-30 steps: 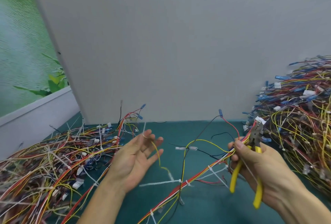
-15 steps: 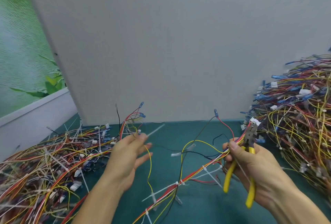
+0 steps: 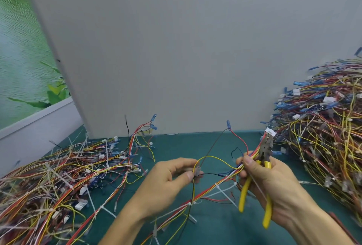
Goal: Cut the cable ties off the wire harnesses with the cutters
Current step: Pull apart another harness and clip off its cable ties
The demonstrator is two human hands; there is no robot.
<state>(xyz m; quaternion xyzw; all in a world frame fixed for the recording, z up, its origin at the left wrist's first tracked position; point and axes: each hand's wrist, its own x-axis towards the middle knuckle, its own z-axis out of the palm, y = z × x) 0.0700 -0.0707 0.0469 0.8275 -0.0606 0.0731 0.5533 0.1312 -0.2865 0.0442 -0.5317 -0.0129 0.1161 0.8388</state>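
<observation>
Here, right hand (image 3: 274, 186) grips cutters (image 3: 264, 151) — left hand (image 3: 166, 182) pinches harness (image 3: 207, 190).

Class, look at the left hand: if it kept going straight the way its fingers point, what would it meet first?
Probably the harness wires fanning from the right hand, then that hand and its cutters; the left hand points rightward at them, though depth is unclear.

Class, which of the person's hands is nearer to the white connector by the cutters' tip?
Right. The right hand, gripping the cutters, is just below the white connector; the left hand is well off to its lower left, pinching a small clear connector.
</observation>
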